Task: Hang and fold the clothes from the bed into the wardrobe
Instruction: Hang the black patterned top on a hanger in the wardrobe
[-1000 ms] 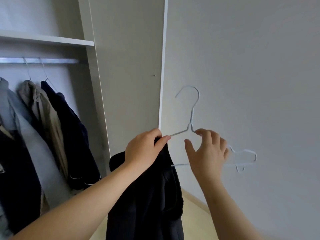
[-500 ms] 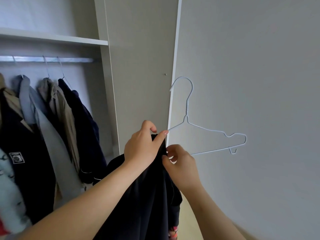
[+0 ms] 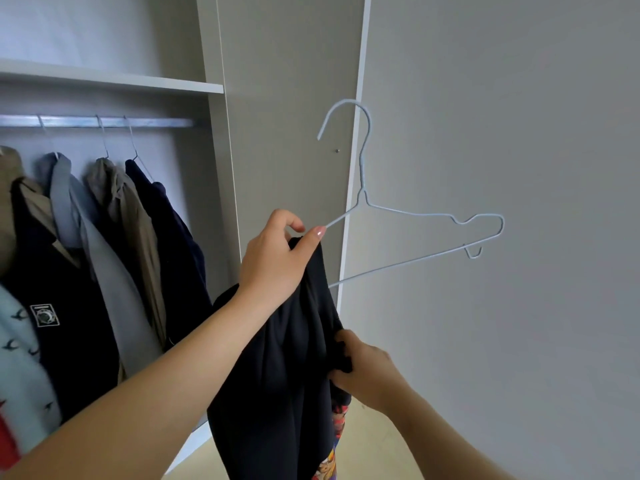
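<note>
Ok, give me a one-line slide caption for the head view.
Left hand holds a pale wire hanger and dark garment up; right hand grips the garment lower down, beside the wardrobe.

Soft, even daylight fills the room, with no glare. The clothes (image 3: 20, 358) at the left edge look blurry, and straight lines bend near the edges.

The left arm (image 3: 156, 393) reaches up from the lower left. The left hand (image 3: 277, 258) is raised, thumb and forefinger pinching a pale blue wire hanger (image 3: 363, 195) against a dark navy cloth garment (image 3: 277, 375). Lower down, the right hand (image 3: 363, 372) grips the garment's fabric with curled fingers.
</note>
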A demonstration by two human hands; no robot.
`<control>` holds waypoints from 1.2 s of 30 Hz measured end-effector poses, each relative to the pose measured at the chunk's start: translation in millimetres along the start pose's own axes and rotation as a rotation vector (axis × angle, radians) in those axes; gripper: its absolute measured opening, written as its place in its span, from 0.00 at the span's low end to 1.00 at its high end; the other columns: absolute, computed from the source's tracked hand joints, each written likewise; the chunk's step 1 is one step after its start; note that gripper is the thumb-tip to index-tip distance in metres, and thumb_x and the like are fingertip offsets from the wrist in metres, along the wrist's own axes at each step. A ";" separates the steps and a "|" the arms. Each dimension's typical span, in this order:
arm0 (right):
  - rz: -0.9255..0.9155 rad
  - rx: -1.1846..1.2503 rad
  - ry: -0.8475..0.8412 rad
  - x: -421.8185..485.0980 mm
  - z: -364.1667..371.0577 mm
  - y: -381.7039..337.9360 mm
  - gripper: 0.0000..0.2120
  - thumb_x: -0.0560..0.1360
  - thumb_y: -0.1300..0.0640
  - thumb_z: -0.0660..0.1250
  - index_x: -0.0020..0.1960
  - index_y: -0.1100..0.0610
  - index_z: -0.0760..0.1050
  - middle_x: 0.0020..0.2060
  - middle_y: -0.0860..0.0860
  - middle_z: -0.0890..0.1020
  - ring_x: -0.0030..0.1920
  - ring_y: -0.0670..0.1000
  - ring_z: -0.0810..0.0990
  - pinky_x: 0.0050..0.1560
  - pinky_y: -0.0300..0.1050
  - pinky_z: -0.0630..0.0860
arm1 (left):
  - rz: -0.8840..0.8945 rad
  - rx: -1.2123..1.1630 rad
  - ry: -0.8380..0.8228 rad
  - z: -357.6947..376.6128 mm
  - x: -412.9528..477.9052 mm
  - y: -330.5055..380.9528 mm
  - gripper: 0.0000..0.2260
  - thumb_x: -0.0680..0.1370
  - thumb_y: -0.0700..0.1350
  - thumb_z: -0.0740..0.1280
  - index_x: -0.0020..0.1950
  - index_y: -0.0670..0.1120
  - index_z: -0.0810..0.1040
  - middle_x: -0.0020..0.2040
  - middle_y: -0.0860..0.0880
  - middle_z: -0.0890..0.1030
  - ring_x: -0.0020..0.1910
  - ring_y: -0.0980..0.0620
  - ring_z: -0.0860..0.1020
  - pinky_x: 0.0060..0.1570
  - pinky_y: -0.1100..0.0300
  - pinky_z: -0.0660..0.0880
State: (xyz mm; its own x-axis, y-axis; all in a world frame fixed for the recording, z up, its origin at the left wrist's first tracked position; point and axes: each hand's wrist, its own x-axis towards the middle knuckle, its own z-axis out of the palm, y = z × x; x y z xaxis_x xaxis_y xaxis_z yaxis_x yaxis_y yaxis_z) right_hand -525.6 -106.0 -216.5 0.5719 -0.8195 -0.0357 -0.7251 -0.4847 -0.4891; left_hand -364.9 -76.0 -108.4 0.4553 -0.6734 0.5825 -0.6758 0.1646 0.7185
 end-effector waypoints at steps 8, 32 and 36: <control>-0.078 -0.492 0.174 3.9 -34.3 29.0 0.11 0.76 0.47 0.59 0.55 0.49 0.73 0.51 0.46 0.76 0.63 0.48 0.70 0.68 0.64 0.32 | 0.059 0.088 -0.043 -34.1 20.5 -19.8 0.11 0.75 0.58 0.63 0.35 0.55 0.71 0.29 0.54 0.73 0.29 0.59 0.70 0.32 0.64 0.66; 0.088 0.450 0.558 8.2 -96.8 29.1 0.25 0.69 0.58 0.74 0.62 0.54 0.68 0.32 0.49 0.78 0.34 0.46 0.76 0.33 0.38 0.68 | 0.237 0.409 -0.052 -91.3 19.4 -56.7 0.11 0.78 0.51 0.62 0.41 0.48 0.78 0.27 0.54 0.72 0.30 0.58 0.71 0.31 0.62 0.65; 0.069 0.235 0.504 4.5 -97.6 28.8 0.16 0.71 0.54 0.72 0.56 0.54 0.71 0.35 0.47 0.77 0.36 0.43 0.74 0.31 0.30 0.66 | 0.268 0.462 -0.047 -93.2 12.4 -56.5 0.13 0.78 0.54 0.61 0.40 0.48 0.78 0.29 0.53 0.74 0.31 0.60 0.72 0.30 0.64 0.64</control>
State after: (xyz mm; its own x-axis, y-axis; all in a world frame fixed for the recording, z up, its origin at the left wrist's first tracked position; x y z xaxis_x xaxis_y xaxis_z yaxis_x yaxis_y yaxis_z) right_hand -581.4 -153.4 -145.7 0.2305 -0.9197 0.3179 -0.6164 -0.3908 -0.6836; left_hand -267.0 -26.5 -106.4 0.2124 -0.6844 0.6975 -0.9544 0.0078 0.2983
